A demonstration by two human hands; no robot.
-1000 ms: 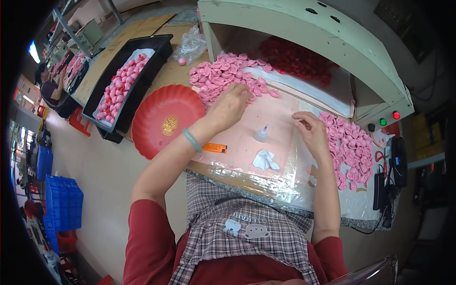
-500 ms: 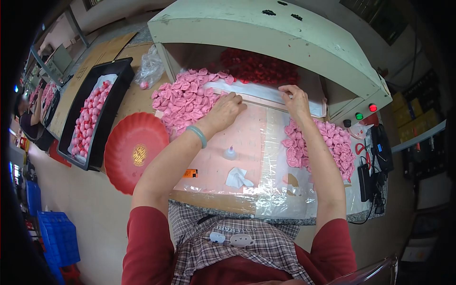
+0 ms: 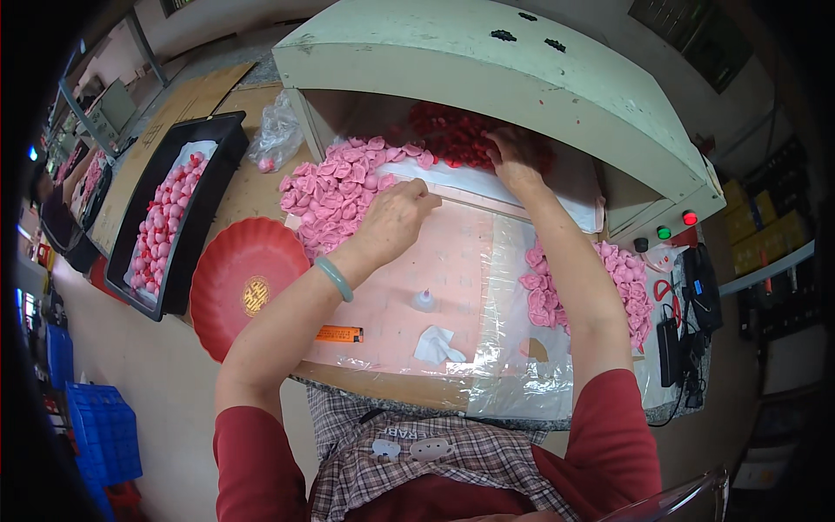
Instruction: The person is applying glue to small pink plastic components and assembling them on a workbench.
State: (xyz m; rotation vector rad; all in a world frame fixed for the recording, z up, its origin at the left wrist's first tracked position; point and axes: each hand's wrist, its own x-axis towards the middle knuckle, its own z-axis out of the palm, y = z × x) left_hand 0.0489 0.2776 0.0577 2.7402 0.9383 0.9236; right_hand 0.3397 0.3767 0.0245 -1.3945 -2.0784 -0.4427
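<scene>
Plastic covers the counter, which runs back to a pale green-grey metal housing with a wide, low opening. Deep inside lies a heap of small glossy red pieces, its long axis running roughly left to right. The relation that seems to matter most is depth: the heap lies beyond the front edge of the housing, and the right hand is the nearer one, reaching under the overhang with bent fingers at the heap's near side, right of its middle. Whether they pinch a piece I cannot tell (the interior is dim).

The left hand is outside, just beside a mound of matte pink cupped pieces, its fingers bent and pointing right; what is between them, if anything, is hidden. From it, the red heap lies farther back and to the right, past a pale narrow rail.

Overhead, the housing limits lifting room. A small translucent bottle and a crumpled white tissue stand nearer the body, clear of both hands. A red scalloped dish sits left.
</scene>
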